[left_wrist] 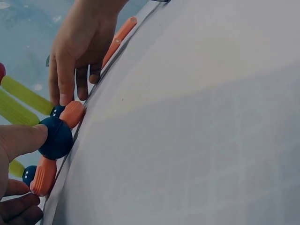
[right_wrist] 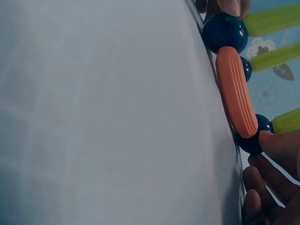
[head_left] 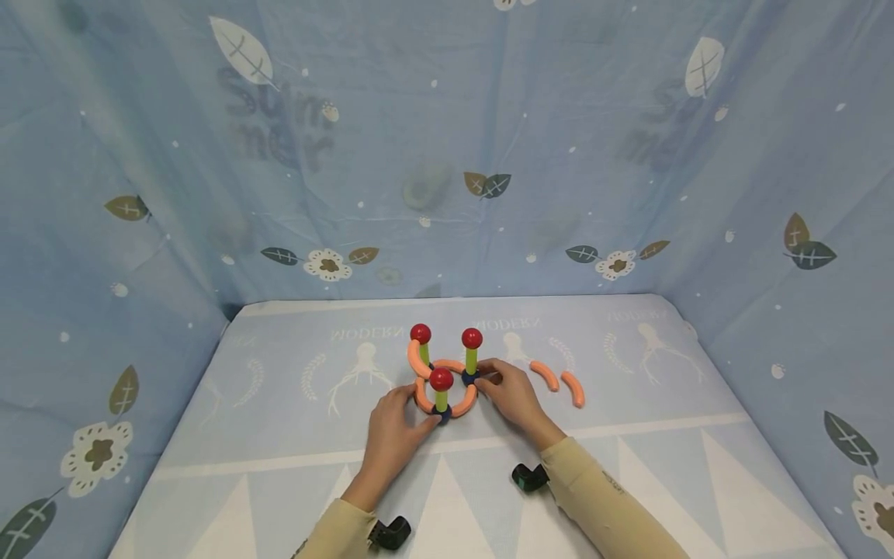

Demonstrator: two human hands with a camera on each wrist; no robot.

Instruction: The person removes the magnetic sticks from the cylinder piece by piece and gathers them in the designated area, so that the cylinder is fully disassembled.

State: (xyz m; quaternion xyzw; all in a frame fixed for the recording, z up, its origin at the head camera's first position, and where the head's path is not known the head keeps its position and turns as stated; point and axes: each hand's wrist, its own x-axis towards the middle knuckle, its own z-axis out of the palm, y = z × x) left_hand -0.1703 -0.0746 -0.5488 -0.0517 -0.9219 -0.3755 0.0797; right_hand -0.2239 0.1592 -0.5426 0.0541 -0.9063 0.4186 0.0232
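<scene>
A ball-and-stick toy frame stands on the table, with blue balls at its base joined by curved orange sticks point(head_left: 464, 402). Green sticks point(right_wrist: 272, 19) rise from the blue balls, topped by red balls point(head_left: 441, 379). Another curved orange stick point(head_left: 417, 359) slants up beside the back left upright. My left hand point(head_left: 395, 427) holds the frame at the front left, its thumb on the front blue ball point(left_wrist: 56, 138) and its fingers by the left curved stick point(left_wrist: 43, 177). My right hand point(head_left: 513, 392) pinches the right blue ball point(right_wrist: 251, 143) between thumb and fingers.
Two loose curved orange sticks point(head_left: 544, 376) lie on the table right of my right hand. Black wrist devices point(head_left: 390, 533) sit below both sleeves. A blue patterned curtain point(head_left: 447, 155) encloses the back and sides of the cloth-covered table point(head_left: 293, 435).
</scene>
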